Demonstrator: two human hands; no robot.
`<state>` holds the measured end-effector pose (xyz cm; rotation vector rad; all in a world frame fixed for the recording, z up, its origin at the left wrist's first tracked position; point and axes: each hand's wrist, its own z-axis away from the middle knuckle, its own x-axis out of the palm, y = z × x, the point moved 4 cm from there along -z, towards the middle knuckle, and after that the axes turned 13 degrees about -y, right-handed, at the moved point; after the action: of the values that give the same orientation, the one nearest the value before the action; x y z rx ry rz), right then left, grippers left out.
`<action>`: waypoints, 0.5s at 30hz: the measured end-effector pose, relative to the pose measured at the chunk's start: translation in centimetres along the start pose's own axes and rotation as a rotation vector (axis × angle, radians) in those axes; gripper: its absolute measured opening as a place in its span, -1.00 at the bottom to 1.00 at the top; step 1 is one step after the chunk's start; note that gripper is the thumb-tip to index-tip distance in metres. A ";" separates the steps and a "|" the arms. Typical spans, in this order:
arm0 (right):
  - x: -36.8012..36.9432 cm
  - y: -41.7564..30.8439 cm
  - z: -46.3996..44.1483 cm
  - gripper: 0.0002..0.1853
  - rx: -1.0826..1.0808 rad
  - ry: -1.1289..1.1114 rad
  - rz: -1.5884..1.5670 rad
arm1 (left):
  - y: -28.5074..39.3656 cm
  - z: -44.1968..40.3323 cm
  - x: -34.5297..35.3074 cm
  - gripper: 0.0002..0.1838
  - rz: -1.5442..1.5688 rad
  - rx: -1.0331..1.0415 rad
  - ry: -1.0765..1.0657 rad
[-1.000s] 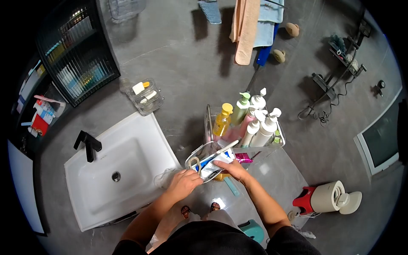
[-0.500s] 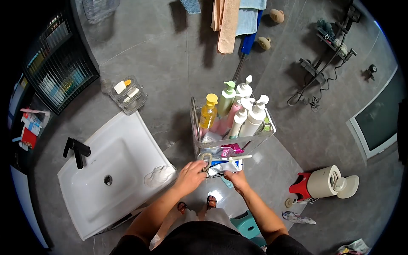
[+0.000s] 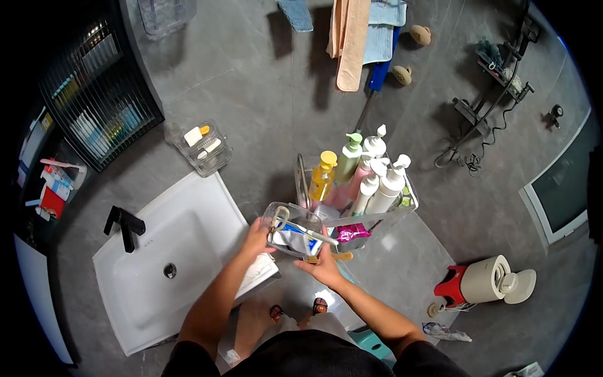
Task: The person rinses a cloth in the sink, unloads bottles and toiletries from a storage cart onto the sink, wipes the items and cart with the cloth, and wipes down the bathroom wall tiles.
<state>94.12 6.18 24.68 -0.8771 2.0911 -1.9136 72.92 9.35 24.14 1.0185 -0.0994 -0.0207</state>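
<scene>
My left hand (image 3: 255,240) grips the left side of a clear plastic bin (image 3: 271,217). At the bin's front right corner, my right hand (image 3: 324,266) is closed on its wall. Inside lie a blue-and-white tube (image 3: 295,240), a white-handled item (image 3: 323,237) and a beige looped object (image 3: 280,218). Behind the bin stands a clear shelf rack (image 3: 383,220) with several pump bottles (image 3: 385,190) and a yellow bottle (image 3: 323,176) on top. A shiny pink packet (image 3: 353,232) lies lower in the rack. A wooden handle (image 3: 342,256) shows beside my right hand.
At left is a white sink (image 3: 201,295) with a black faucet (image 3: 124,226) and a white cloth (image 3: 257,267) on its right edge. A clear soap holder (image 3: 210,164) hangs behind it. A teal stool (image 3: 369,342) stands near my legs; a red-and-cream device (image 3: 480,279) is right.
The clear bin has come out of the rack's lower part and moved left, toward the sink, with both hands on it. The pink packet is now more exposed. The whole view has shifted slightly.
</scene>
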 end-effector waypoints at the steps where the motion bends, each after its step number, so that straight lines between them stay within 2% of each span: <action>1: 0.0 0.7 -0.6 0.21 0.038 -0.022 0.070 | 0.9 -0.5 -1.1 -0.50 -0.031 -0.004 -0.009; 3: -0.7 3.6 -2.2 0.25 0.115 -0.064 0.210 | 2.9 -1.7 -2.6 -0.56 -0.116 0.008 -0.074; 4: -0.6 5.1 -2.9 0.24 0.131 0.001 0.140 | 3.5 -2.5 -3.1 -0.57 -0.138 -0.004 -0.089; 7: -0.3 7.8 -4.2 0.17 0.201 0.096 0.175 | 4.9 -4.5 -3.7 -0.56 -0.197 -0.026 -0.095; 8: -0.4 8.4 -4.7 0.13 0.161 0.126 0.226 | 5.3 -5.2 -3.8 -0.56 -0.212 -0.024 -0.095; 12: 0.0 8.3 -5.1 0.12 0.153 0.177 0.263 | 5.5 -5.6 -3.4 -0.57 -0.223 -0.033 -0.078; 15: -0.6 7.5 -3.7 0.22 0.124 0.105 0.192 | 4.7 -4.2 -2.4 -0.58 -0.205 -0.059 -0.049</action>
<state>90.50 9.66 18.00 -0.5397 2.0043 -1.9993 70.80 15.55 25.79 0.9660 -0.0378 -0.2344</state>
